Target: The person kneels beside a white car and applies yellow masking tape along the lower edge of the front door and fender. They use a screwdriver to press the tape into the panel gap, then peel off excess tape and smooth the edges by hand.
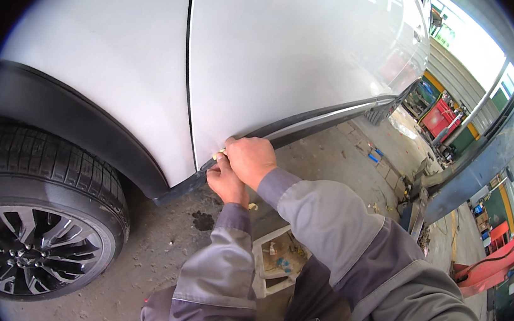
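At the lower corner of a white car door [282,49], both of my hands meet, close together. My left hand [227,182] is closed, its fingertips pinching a small pale yellow strip [218,154] against the door's bottom edge. Just above it, my right hand [251,156] is curled, with its fingertips at the same strip; part of its grip is hidden. The strip's exact kind is too small to make out. A black trim [313,115] runs along the door's lower edge, to the right of my hands.
A black tyre with a dark spoked wheel [30,255] stands at the left beneath a black arch trim [79,108]. A low pale stool frame [258,259] sits below my arms. Blue-handled tools [374,153] lie on the floor. A grey lift post [468,172] and red equipment [499,261] stand at right.
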Tool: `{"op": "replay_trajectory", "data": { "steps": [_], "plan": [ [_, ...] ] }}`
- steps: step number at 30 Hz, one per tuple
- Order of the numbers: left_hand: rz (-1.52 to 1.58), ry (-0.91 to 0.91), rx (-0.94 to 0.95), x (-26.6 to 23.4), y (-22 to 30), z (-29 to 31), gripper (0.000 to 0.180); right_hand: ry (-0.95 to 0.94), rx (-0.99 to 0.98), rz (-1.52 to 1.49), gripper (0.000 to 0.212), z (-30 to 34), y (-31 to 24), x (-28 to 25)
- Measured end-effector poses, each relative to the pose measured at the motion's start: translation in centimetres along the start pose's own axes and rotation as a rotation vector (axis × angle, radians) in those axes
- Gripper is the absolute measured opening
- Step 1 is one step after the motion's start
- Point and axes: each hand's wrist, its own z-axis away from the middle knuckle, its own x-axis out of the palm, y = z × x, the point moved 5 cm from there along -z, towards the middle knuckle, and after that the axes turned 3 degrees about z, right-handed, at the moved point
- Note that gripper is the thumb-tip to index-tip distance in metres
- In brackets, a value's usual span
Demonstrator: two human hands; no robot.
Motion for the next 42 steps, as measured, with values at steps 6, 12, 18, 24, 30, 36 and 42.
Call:
{"op": "replay_trajectory", "data": {
  "steps": [6,12,18,24,30,36,42],
  "plan": [
    [0.016,-0.004,0.063,0.6,-0.4,0.0,0.041,-0.034,-0.099,-0.059,0.029,0.4,1.3,-1.0],
    [-0.076,0.154,0.104,0.5,-1.0,-0.2,0.042,-0.129,-0.169,0.032,0.022,1.5,4.5,-2.2],
    [-0.106,0.187,0.148,0.7,-0.2,0.5,0.043,-0.048,-0.045,0.135,0.026,-0.3,5.2,-1.7],
    [-0.156,0.178,0.139,0.6,-0.2,0.5,0.044,-0.052,0.052,0.140,0.036,-0.8,5.4,-1.4],
    [-0.165,0.210,0.149,0.7,0.0,0.8,0.044,-0.060,0.069,0.088,0.039,-1.5,5.4,-1.2],
    [-0.166,0.228,0.209,1.1,0.7,1.4,0.040,-0.074,0.116,0.065,0.037,-1.9,5.4,-1.0],
    [-0.178,0.348,0.203,2.6,1.2,2.2,0.041,-0.072,0.236,-0.056,0.029,-1.4,5.6,-0.2]
  ]
}}
